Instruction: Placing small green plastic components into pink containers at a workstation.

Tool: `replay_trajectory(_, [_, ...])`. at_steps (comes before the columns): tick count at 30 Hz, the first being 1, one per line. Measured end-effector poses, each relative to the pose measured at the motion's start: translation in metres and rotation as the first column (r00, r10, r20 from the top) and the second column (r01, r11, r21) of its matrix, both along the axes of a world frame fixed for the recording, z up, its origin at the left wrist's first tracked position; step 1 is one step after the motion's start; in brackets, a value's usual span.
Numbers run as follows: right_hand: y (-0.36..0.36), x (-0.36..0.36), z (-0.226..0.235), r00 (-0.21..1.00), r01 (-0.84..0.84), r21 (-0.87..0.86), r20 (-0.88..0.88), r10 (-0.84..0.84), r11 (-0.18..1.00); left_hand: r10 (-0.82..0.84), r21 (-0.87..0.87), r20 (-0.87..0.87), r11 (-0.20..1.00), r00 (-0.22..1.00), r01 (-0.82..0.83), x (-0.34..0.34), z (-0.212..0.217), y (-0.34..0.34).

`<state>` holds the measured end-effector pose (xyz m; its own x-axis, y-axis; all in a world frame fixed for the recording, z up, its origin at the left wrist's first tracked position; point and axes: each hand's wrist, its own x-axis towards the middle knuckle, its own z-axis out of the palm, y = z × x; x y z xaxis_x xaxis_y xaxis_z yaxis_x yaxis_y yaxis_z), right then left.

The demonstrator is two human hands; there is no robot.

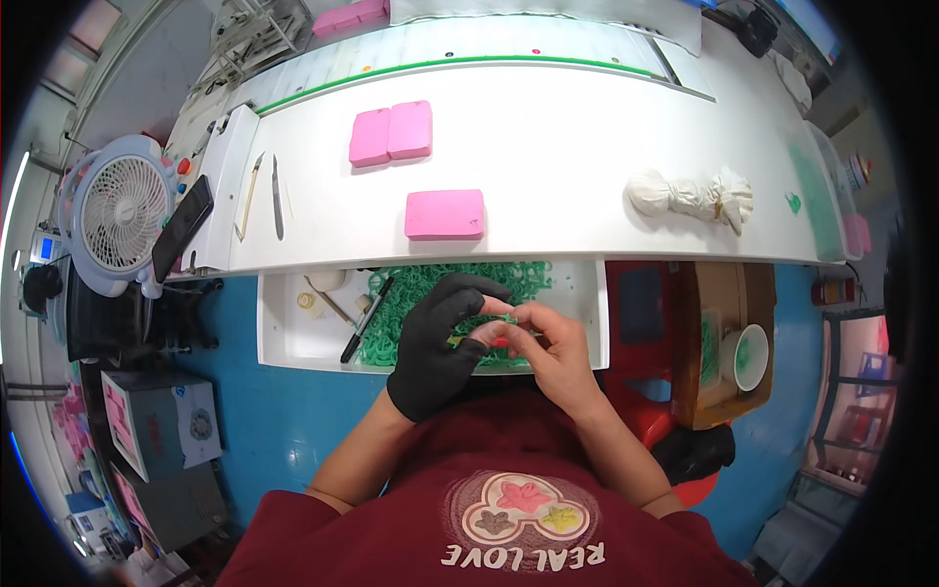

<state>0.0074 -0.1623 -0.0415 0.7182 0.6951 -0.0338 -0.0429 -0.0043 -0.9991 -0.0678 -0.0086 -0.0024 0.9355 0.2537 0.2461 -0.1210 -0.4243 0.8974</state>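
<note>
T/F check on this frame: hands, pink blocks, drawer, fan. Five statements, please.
1. The left hand wears a black glove. True.
2. Three pink blocks lie on the white table. True.
3. The right hand is gloved too. False: it is bare.
4. The fan stands to the person's right. False: it is on the left.
5. The open drawer holds green rings and a black pen. True.

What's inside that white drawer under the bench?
The white drawer holds a heap of green rings, a black marker and tape rolls. The hands hide its middle.
</note>
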Motion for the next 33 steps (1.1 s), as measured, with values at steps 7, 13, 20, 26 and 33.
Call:
replay_trajectory(7, [0.001, -0.001, -0.006, 0.992, 0.044, 0.015, 0.115, -0.045, 0.999, -0.008, -0.018, 0.026, 1.000, 1.000, 0.009, 0.001, 0.000, -0.001])
replay_trajectory(13, [0.002, -0.002, 0.001, 0.983, 0.081, -0.005, 0.164, -0.079, 0.997, -0.020, -0.028, 0.017, 0.999, 1.000, 0.020, 0.000, 0.001, 0.000])
replay_trajectory(20, [-0.004, 0.001, 0.008, 0.974, 0.089, -0.019, 0.213, -0.083, 0.996, 0.010, -0.053, 0.011, 0.999, 1.000, -0.010, -0.001, -0.004, 0.005])
replay_trajectory(26, [-0.006, 0.001, 0.011, 0.978, 0.083, -0.024, 0.193, -0.077, 0.996, 0.003, -0.087, 0.004, 0.996, 1.000, -0.003, -0.001, -0.009, 0.006])
replay_trajectory(33, [-0.006, 0.001, 0.012, 0.976, 0.093, -0.015, 0.200, -0.088, 0.996, 0.009, -0.120, -0.024, 0.993, 1.000, -0.012, -0.002, -0.009, 0.006])
